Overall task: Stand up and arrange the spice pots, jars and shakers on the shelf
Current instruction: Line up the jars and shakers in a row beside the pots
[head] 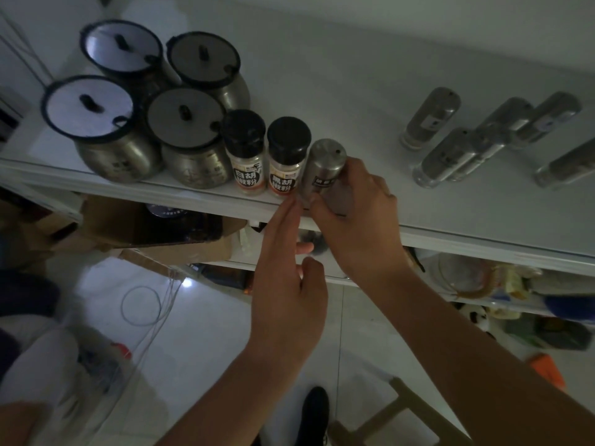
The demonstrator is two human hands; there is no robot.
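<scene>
On the white shelf (370,91), several steel pots with dark-rimmed lids (186,117) stand at the left. Two black-capped pepper jars (246,156) (286,159) stand upright beside them at the front edge. My right hand (354,214) grips a steel shaker (325,165), upright next to the second jar. My left hand (286,268) is open, its fingertips at the shaker's base by the shelf edge. Several steel shakers (450,152) lie on their sides at the right.
Below the shelf a lower shelf holds an open cardboard box (154,226) and cluttered items (515,291). White floor tiles, a thin wire loop (141,304), a wooden stool (402,420) and an orange object (547,368) lie beneath.
</scene>
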